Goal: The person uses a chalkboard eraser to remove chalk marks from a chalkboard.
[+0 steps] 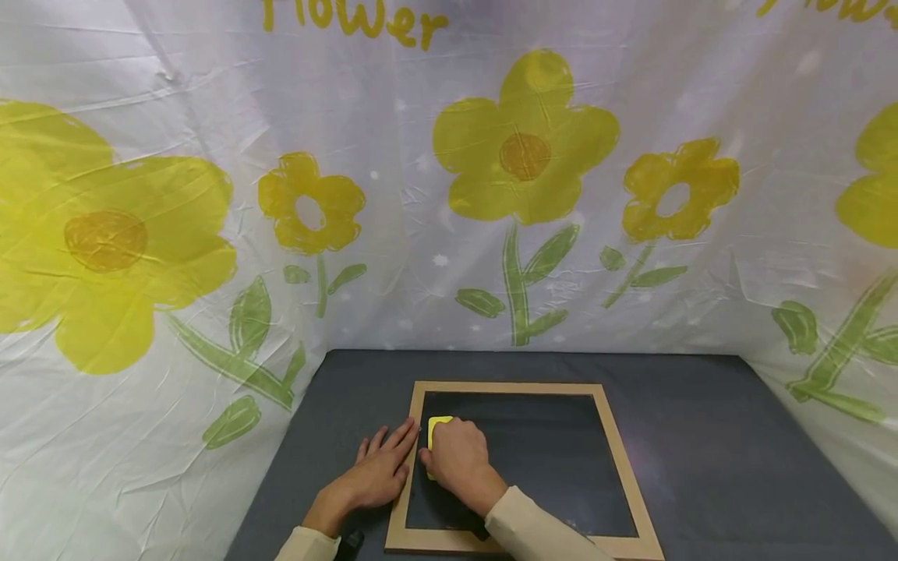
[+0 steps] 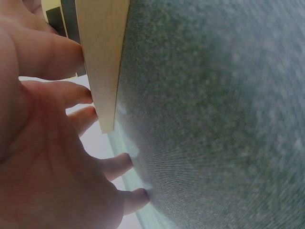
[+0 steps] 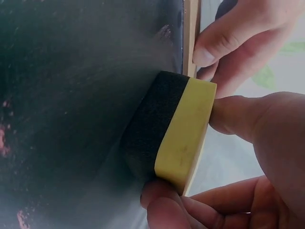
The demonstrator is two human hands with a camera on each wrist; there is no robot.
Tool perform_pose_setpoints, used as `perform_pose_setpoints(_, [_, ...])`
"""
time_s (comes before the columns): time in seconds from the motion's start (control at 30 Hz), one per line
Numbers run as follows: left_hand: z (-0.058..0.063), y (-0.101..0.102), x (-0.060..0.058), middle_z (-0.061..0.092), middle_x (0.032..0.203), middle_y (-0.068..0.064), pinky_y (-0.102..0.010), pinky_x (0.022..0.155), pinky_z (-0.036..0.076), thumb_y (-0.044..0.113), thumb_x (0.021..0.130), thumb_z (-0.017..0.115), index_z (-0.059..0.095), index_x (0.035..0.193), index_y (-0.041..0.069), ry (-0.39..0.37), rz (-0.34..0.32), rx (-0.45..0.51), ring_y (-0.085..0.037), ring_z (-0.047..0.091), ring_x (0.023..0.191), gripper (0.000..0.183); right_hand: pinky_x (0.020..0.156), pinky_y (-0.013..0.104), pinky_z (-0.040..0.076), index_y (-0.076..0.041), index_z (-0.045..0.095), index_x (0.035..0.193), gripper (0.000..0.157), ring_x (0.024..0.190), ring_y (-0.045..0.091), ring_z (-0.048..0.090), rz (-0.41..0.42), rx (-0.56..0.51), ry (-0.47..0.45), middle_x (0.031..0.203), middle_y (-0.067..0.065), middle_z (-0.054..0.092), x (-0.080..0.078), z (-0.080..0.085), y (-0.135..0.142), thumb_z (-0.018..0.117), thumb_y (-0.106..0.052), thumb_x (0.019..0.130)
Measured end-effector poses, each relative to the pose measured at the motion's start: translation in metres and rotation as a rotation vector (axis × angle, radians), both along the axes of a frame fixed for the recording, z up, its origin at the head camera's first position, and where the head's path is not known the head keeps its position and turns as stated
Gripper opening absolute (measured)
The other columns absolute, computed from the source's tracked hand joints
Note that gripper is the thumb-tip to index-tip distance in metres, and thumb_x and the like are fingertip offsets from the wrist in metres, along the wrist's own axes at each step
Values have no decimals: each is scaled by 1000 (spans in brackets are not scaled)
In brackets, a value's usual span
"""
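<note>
Right hand (image 1: 459, 460): closed around the eraser, thumb on one end, fingers on the other.
Eraser (image 3: 186, 136): yellow body, black pad; positioned on the chalkboard near its left edge.
Left hand (image 1: 372, 475): fingers extended and spread, gripping nothing; thumb against the left side of the wooden frame (image 1: 620, 460), outer fingers on the tabletop (image 1: 737, 467).
Chalkboard (image 1: 533, 452): flat on the tabletop; pink marks (image 3: 2, 138) on its dark surface.
Backdrop (image 1: 393, 273): white sheet, yellow flowers.

Eraser (image 3: 172, 129) on chalkboard (image 1: 536, 460), near left edge; chalkboard on table (image 1: 715, 460), curtain (image 1: 400, 273) behind.
</note>
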State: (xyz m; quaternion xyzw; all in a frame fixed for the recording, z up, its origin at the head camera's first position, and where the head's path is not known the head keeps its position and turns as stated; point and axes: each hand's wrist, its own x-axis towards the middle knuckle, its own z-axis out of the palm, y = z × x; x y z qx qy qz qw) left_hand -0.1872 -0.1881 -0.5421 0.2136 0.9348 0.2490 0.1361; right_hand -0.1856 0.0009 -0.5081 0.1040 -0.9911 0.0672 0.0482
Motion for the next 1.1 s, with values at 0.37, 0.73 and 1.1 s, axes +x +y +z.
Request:
perform_pose_setpoints(0.37, [3, 1, 0, 26, 183, -8, -85, 123, 13, 16, 110, 58, 35, 173, 12, 6, 18, -41, -56, 22, 163, 67, 53, 37, 60, -8, 83, 87, 47, 61, 24, 69, -7, -39, -5, 73, 8, 71, -1, 0, 2, 84, -55, 92])
perform_pose_setpoints(0.73, [1, 2, 1, 25, 183, -8, -86, 123, 11, 16, 110, 57, 34, 174, 12, -14, 12, -37, -57, 21, 163, 68, 53, 37, 59, -9, 82, 88, 45, 61, 24, 67, -23, -45, -14, 72, 7, 67, -1, -1, 5, 84, -54, 91])
perform_pose_setpoints(1.1, [2, 2, 1, 25, 183, -8, -86, 122, 13, 17, 110, 57, 35, 173, 12, -10, 11, -55, -57, 23, 163, 67, 60, 41, 61, -7, 79, 92, 47, 66, 25, 65, -52, -93, -44, 75, 7, 63, -2, 1, 12, 88, -53, 87])
